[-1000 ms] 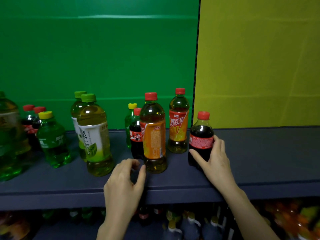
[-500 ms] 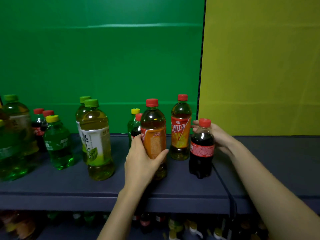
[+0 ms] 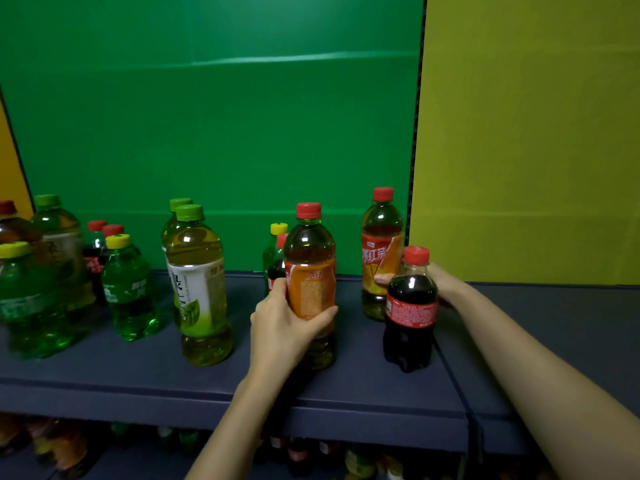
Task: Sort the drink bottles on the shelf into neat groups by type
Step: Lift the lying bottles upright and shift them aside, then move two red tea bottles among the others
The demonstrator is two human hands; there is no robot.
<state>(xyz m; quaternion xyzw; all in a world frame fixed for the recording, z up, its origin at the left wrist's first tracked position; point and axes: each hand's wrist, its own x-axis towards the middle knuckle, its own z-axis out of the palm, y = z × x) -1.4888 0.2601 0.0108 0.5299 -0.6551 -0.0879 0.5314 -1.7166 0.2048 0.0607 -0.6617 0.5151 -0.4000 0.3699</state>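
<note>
Matte navy shelf; left grip curls round plastic tea bottle.

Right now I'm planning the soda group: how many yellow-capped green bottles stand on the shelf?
3. One green soda bottle at the far left, another just right of it, a third behind the iced tea bottle that the left hand grips. More may hide behind.

Dim shelf, highlights on bottles, blurred left edge, wide-angle bowing
</note>
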